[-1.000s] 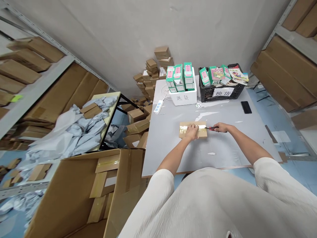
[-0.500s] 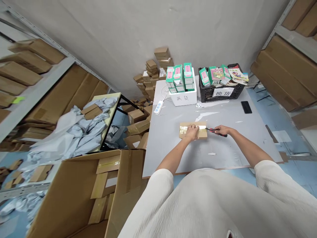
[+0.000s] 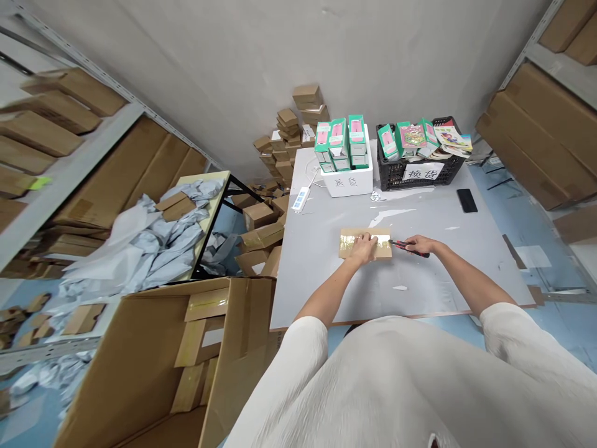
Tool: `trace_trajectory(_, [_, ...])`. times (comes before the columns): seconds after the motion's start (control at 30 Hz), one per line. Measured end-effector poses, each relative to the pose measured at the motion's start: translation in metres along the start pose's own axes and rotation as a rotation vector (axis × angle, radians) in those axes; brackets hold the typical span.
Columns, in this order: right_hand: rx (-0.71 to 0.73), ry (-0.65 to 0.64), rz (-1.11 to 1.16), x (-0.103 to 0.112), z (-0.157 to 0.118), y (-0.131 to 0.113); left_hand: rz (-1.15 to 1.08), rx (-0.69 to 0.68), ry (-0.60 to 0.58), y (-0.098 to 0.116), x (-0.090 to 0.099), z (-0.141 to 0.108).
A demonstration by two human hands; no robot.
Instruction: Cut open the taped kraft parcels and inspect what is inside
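Observation:
A small cardboard box (image 3: 346,250) with shiny clear tape along its top lies flat on the grey table (image 3: 317,274). My left hand (image 3: 363,248) presses down on its top and holds it, fingers bent over the tape. In my right hand (image 3: 420,244) is a red and black utility knife (image 3: 405,247), gripped with the fingers wrapped round its handle. The tip of the knife points left and meets the box's right edge at the tape. How deep the blade sits cannot be made out.
Behind the box stand a white bin (image 3: 347,183) of green and pink boxes and a black crate (image 3: 389,177) with books. A phone (image 3: 467,201) lies at right, a power strip (image 3: 301,199) at left. A large open carton (image 3: 247,323) stands left of the table.
The camera view has shifted slightly. Both hands, the box and the utility knife keep nearly the same places relative to each other.

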State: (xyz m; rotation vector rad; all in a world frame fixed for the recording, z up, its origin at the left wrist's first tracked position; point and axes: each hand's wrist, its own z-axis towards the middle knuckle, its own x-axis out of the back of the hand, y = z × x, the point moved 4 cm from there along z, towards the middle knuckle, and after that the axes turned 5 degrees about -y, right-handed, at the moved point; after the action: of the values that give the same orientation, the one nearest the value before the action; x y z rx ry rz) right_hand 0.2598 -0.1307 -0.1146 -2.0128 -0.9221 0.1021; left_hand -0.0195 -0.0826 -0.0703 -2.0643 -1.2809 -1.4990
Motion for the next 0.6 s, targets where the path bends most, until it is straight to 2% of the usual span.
trace_trajectory(0.37, [-0.041,0.002,-0.001,0.003,0.002,0.003,0.029,0.003,-0.007,0.0,0.0,0.0])
trace_trajectory(0.6, [-0.038,-0.021,0.006,-0.001,-0.008,0.001,0.043,0.0,-0.006,0.0,-0.001,-0.001])
